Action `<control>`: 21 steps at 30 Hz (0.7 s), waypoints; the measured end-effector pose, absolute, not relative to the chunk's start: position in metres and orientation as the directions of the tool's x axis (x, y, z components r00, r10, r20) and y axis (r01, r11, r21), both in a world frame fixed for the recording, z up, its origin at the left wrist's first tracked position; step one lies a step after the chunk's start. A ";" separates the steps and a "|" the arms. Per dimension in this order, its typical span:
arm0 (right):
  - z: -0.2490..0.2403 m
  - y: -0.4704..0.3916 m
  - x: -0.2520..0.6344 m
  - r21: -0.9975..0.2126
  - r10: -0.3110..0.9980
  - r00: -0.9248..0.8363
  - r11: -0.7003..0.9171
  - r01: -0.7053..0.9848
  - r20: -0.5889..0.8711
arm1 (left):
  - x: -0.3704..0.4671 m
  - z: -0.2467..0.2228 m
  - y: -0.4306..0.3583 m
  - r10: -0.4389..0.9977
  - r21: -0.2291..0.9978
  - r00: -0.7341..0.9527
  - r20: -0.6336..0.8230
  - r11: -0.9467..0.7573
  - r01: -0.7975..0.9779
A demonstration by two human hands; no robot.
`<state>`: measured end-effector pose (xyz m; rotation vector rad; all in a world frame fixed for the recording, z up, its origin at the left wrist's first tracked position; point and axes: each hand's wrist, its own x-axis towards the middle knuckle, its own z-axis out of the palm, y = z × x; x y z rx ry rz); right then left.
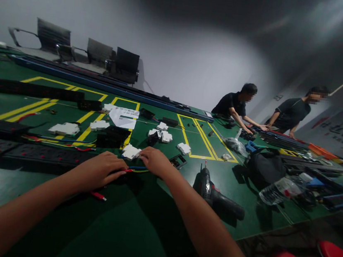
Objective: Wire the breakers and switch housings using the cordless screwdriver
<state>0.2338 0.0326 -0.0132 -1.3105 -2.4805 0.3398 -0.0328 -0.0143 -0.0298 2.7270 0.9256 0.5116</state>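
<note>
My left hand (101,173) rests by the end of a black power strip (62,156), fingers closed on a wire with a red end (129,170) that pokes out past the fingertips. Blue and yellow-green wires (140,169) run between my two hands. With bent fingers, my right hand (154,161) pinches the right edge of a white electrical module (131,152). The exact grip of both hands is partly hidden. Below my left hand lies another red wire end (98,196). A small black frame (178,161) sits just beyond my right hand.
A black power drill (210,191) lies right of my forearm. Farther right are a plastic bottle (279,189) and a black bag (265,167). Several white modules (64,128) and a paper note (124,117) lie on the green table (143,225). Two people work at the far right.
</note>
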 end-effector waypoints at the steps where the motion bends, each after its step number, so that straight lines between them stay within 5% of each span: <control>1: -0.008 0.040 0.242 -0.347 0.844 -0.516 0.533 0.772 0.149 | -0.033 -0.030 -0.014 0.620 0.316 0.740 0.259 -0.779 0.542; 7: 0.026 0.120 0.313 -0.282 0.983 -0.175 0.185 0.941 0.062 | -0.033 -0.030 -0.012 0.626 0.306 0.749 0.215 -0.772 0.557; 13: 0.008 0.169 0.318 -0.241 0.993 0.072 -0.092 0.966 -0.093 | -0.033 -0.025 -0.016 0.628 0.308 0.742 0.232 -0.771 0.557; 21: -0.009 0.163 0.313 -0.468 0.996 0.084 -0.067 0.881 0.016 | -0.033 -0.024 -0.014 0.617 0.307 0.755 0.220 -0.779 0.547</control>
